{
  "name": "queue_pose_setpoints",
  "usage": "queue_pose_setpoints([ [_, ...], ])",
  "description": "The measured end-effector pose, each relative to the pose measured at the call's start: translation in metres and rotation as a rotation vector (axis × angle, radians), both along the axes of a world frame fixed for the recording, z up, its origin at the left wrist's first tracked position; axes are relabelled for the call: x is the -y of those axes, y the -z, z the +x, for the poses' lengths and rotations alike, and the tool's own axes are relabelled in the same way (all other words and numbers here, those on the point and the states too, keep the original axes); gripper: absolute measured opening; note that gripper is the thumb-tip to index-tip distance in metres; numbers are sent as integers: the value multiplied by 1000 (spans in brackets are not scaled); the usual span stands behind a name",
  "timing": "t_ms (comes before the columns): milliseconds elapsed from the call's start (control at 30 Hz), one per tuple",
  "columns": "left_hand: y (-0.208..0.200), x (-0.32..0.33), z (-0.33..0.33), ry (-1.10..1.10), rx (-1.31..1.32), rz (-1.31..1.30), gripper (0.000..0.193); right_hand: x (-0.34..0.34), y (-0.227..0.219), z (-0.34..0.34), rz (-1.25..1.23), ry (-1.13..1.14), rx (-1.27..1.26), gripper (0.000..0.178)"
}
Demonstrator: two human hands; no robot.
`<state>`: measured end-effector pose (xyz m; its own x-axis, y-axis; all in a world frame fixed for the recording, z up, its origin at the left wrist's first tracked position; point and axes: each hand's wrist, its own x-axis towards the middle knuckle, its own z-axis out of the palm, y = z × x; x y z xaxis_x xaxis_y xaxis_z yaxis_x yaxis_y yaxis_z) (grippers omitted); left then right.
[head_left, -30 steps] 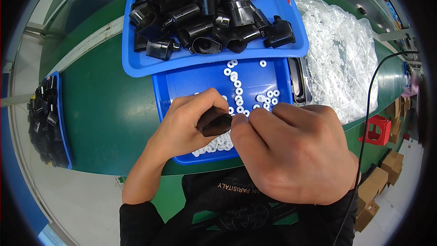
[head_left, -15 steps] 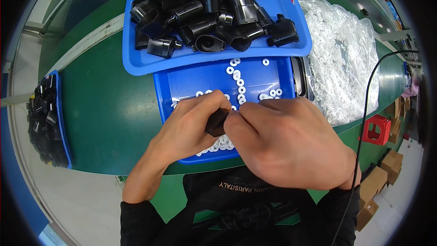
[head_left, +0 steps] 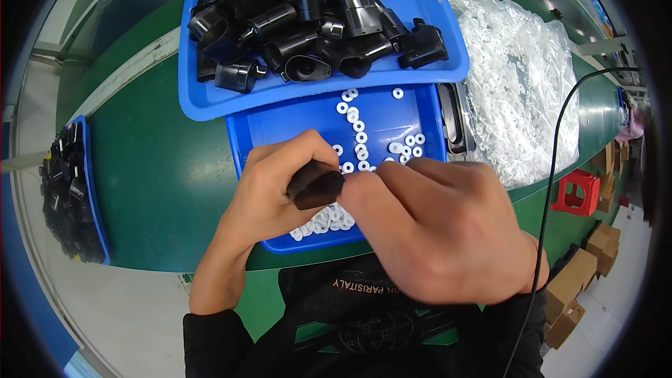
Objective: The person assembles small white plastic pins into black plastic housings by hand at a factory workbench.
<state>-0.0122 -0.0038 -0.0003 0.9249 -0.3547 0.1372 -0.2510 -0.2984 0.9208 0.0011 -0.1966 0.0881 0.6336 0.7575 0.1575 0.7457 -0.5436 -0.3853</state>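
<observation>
My left hand (head_left: 262,192) is closed around a black plastic housing (head_left: 313,186), tilted with its wide hollow end toward me. Against the housing's right side is my right hand (head_left: 437,227), its fingers curled tight. Its fingertips, and anything pinched in them, are hidden behind the knuckles. Beneath both hands lies a blue tray (head_left: 262,122) with small white ring washers. Some washers (head_left: 359,127) run in a loose line up its middle, and a pile of washers (head_left: 329,220) sits at the near edge, partly covered by my hands.
A second blue tray (head_left: 203,106), heaped with black housings (head_left: 301,0), overlaps the far edge of the washer tray. To the right lies a clear plastic bag of white washers (head_left: 518,91). Another tray of black parts (head_left: 70,192) stands far left. A black cable (head_left: 553,168) hangs at the right.
The housing has turned in my left hand and shows more of its hollow end. My right hand has come slightly nearer to me. The whole view has shifted a little.
</observation>
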Motion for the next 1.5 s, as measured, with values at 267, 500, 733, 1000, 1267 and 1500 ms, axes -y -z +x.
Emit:
queue_pose_setpoints([
  [267,3,0,0,0,-61,-69,33,1,-10,0,-136,-7,33,17],
  [500,0,0,-3,54,-58,-30,36,-1,-2,0,-89,-15,-24,16],
  [733,-8,9,-8,-23,-42,140,32,-3,9,7,3,-50,-74,16],
  [1000,-6,-8,-1,22,-66,141,30,13,17,14,73,-72,-133,18],
  [1267,-27,-12,-14,-73,-36,13,33,52,-5,24,465,544,-600,14],
  [1500,-42,4,-22,-259,-42,203,30,43,45,64,470,-135,-207,24],
])
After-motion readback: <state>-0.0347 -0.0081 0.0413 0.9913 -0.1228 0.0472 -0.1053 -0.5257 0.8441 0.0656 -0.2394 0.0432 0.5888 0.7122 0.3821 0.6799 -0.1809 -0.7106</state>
